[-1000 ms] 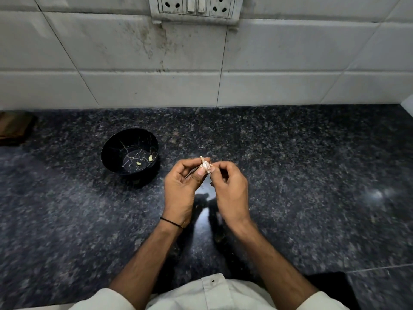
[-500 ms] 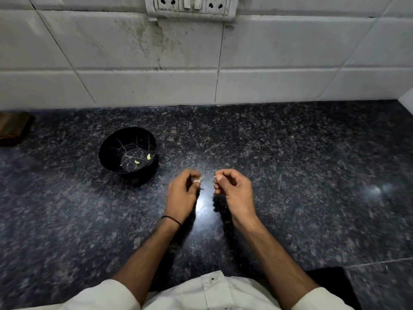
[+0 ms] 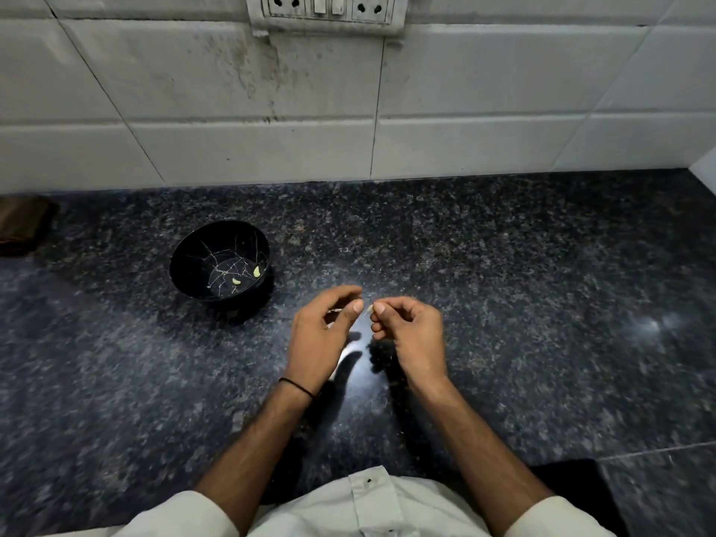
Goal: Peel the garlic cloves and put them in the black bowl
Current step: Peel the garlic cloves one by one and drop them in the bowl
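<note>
The dark granite counter (image 3: 542, 304) filled most of the view below a white tiled wall (image 3: 232, 110). The black bowl (image 3: 190, 253) stood on it, up and to the left of the hands and apart from them, with 2 peeled cloves (image 3: 256, 270) lying inside. Both hands hovered low over the counter, thumbs nearly meeting. The left hand (image 3: 315, 343) had its fingers loosely curved; whether it held anything could not be told. The right hand (image 3: 416, 331) pinched a tiny pale garlic piece (image 3: 370, 307) between thumb and forefinger, too small to tell clove from skin. Peeling seemed to be the step in hand. It probably called for a firm pinch on the clove's end, stripping the skin away in short pulls, and keeping loose skin out of the bowl.
</note>
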`<state>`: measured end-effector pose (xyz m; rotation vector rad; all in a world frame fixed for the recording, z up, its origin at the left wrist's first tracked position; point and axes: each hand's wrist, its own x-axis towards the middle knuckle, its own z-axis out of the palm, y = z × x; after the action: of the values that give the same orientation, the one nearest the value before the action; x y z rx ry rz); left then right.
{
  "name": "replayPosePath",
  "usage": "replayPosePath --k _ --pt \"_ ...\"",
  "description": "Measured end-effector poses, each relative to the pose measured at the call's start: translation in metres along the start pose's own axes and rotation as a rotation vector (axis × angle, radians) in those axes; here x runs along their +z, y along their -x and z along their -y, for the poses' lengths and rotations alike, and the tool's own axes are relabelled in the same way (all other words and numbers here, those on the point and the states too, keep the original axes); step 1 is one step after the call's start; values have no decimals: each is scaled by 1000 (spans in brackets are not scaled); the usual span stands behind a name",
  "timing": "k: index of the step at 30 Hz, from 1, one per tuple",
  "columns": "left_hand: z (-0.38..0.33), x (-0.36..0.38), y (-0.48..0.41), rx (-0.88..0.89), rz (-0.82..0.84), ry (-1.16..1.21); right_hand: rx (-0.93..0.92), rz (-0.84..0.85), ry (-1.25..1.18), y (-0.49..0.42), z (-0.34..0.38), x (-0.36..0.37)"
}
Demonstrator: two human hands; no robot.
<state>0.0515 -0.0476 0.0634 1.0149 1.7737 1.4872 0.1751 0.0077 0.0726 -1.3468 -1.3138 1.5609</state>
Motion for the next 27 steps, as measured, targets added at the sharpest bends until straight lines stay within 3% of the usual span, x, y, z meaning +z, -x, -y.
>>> replayPosePath --k 12,27 --pt "-3 5 1 -78 3 170 -35 62 -70 4 4 4" --pt "-8 7 7 1 -50 38 9 27 83 4 8 5"
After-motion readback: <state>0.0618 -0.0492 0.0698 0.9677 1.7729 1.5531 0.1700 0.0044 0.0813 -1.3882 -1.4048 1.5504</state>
